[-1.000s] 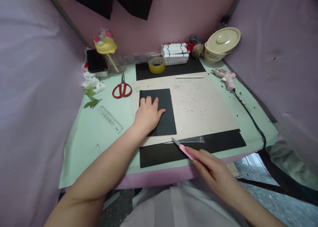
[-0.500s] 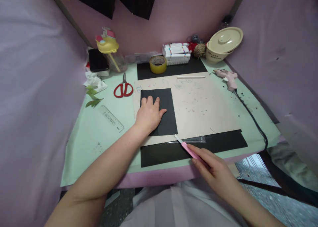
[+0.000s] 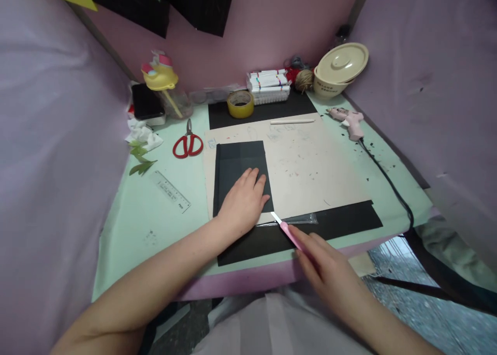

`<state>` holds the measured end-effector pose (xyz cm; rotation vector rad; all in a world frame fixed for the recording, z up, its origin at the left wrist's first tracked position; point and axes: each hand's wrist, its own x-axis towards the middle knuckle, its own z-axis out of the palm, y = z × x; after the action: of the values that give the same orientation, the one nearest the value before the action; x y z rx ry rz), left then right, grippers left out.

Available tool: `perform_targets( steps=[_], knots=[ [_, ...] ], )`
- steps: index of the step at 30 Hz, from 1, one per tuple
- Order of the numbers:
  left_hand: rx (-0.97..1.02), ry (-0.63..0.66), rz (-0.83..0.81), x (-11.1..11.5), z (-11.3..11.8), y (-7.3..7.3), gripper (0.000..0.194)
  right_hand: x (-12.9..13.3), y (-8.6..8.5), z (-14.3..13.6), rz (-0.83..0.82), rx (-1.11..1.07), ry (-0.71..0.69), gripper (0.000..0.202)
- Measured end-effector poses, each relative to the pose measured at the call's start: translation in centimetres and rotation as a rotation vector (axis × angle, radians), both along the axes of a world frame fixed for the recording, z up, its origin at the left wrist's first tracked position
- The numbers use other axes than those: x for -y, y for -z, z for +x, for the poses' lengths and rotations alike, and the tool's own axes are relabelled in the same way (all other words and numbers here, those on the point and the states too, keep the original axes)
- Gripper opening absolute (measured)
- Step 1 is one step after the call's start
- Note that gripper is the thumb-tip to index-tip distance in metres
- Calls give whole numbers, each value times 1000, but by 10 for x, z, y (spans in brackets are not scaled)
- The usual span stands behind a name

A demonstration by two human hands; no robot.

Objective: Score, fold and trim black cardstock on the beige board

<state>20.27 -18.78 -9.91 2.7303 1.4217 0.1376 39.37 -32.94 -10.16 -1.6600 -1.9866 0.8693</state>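
A dark rectangular sheet [image 3: 238,163] lies on a pale board [image 3: 306,168] in the middle of the table. My left hand [image 3: 245,200] lies on the sheet's lower right part, palm down with its fingers somewhat apart. Wrapped round the handle of a pink craft knife [image 3: 289,234] is my right hand [image 3: 320,256]. The knife's blade points up and left, its tip at the sheet's lower right corner; whether it touches is hard to tell. A long black strip [image 3: 337,220] runs along the table's front edge, with a clear plastic piece on it.
Red-handled scissors [image 3: 188,144], a clear ruler [image 3: 171,192] and green leaves [image 3: 142,158] lie at left. Yellow tape [image 3: 240,104], a marker basket [image 3: 269,88] and a white pen [image 3: 292,121] are behind. A glue gun [image 3: 349,121] and lidded bowl [image 3: 330,86] stand right.
My left hand has slid down and right over the dark sheet, toward its lower right corner. The knife stays near that corner in my right hand. The whole view has shifted slightly.
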Motion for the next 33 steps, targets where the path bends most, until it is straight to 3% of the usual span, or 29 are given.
perform_targets(
  steps=[5,14,21,33],
  knots=[
    [4,-65,-33,12,0,9,51,1,1,-9,91,196,-16,50],
    [-11,-99,-45,17,3,6,51,3,6,-19,253,509,-38,61],
    [-1,-58,-41,28,1,7,50,11,-2,-13,260,464,-94,63],
    [34,20,-73,33,-8,4,50,9,-6,-6,105,382,-119,57]
  ],
)
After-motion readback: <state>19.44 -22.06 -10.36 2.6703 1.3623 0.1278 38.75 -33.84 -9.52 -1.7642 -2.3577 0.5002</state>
